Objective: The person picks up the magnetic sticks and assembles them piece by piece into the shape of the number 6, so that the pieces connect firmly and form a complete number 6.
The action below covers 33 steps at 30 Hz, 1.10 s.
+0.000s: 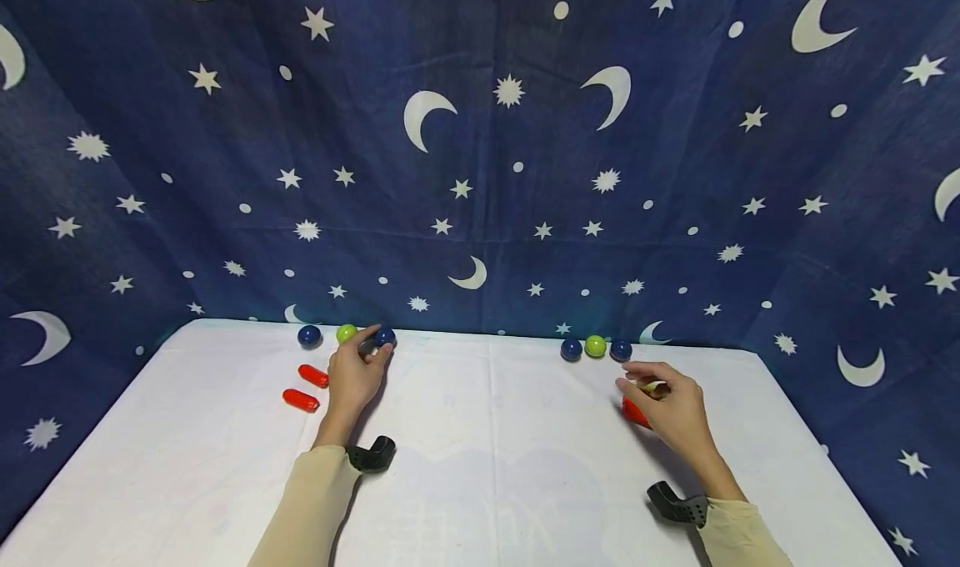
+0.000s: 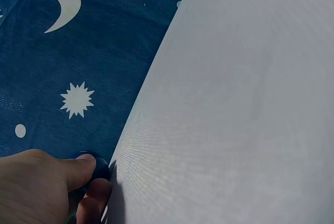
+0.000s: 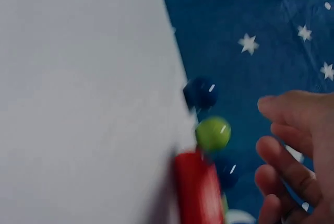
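Observation:
My left hand pinches a dark blue ball at the table's back edge; in the left wrist view, thumb and fingertips lie against that ball. Beside it are a green ball and another blue ball. My right hand is over the table's right side, fingers spread and loosely bent, holding nothing. A red sausage-shaped piece, partly hidden by this hand, lies beneath it. A yellow-green thing shows between the fingers, mostly hidden. In the right wrist view, the red piece is apart from the fingers.
On the right, a blue ball, a green ball and another blue ball line the back edge. Two red sausage-shaped pieces, one farther and one nearer, lie left of my left hand. A star-patterned cloth hangs behind the white table.

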Available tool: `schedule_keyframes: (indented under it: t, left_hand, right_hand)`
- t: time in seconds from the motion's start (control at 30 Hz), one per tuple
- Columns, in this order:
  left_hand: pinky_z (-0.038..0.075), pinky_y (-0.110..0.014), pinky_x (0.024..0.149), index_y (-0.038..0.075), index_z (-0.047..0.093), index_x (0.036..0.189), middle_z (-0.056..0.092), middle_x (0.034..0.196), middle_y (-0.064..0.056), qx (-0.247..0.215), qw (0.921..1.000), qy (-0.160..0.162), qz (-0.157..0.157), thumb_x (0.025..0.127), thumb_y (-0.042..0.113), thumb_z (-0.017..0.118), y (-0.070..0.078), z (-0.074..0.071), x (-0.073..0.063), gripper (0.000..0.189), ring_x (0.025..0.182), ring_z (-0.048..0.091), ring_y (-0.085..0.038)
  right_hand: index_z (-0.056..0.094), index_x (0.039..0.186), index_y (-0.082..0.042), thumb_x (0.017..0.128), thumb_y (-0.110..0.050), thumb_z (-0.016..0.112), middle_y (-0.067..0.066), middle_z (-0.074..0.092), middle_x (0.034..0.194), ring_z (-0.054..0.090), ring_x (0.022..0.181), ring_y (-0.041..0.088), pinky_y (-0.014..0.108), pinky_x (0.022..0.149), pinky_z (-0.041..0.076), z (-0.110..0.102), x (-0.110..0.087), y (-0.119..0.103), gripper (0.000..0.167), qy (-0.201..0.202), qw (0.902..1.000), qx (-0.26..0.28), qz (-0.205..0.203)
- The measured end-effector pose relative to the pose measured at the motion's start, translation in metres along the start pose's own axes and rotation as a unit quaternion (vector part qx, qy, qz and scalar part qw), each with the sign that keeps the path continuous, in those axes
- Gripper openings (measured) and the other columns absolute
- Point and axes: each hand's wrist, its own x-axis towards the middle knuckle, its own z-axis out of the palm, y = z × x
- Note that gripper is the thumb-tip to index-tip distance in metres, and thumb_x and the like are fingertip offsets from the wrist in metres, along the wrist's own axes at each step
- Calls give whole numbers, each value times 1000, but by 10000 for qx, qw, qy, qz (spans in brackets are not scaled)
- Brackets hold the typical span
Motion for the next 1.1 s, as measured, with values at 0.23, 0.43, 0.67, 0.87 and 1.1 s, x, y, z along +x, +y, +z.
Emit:
schedule_keyframes:
  t: [0.23,0.43,0.67,0.87,1.1]
  left_hand:
    - [38,-36,64,3,68,129,63,70,-11,1,10000,13,-50,92,14,75,1,0,0,39,65,59,-24]
    - [39,-35,63,3,67,129,62,70,-10,2,9999,-62,-98,92,15,75,-1,1,0,39,64,58,-23]
    - [39,-35,63,3,68,128,63,71,-10,-17,10000,-46,-68,92,15,76,-1,2,0,39,65,58,-23]
    - [39,-35,63,4,69,128,63,68,-9,-47,9999,-43,-79,91,15,77,-1,2,0,40,63,57,-22]
    - [39,-35,63,4,69,128,62,69,-9,-74,9999,-66,-117,91,15,77,-2,2,-1,40,63,57,-23]
  right_hand:
    - [79,98,-10,77,-9,89,2,68,89,56,75,9,12,65,42,-10,-25,26,23,119,9996,-267,30]
    - [79,94,-11,73,-8,91,0,65,86,52,73,12,15,63,41,-10,-33,35,24,41,9988,-474,152]
    - [81,96,-12,72,-8,92,0,66,90,54,77,13,14,65,43,-8,-34,38,27,-86,9971,-741,159]
    - [81,98,-12,73,-10,92,1,71,95,58,82,15,12,67,45,-7,-35,37,28,-212,9961,-840,143]
    - [81,101,-12,75,-15,91,2,73,98,61,89,14,7,72,44,-6,-36,39,28,-319,9966,-686,325]
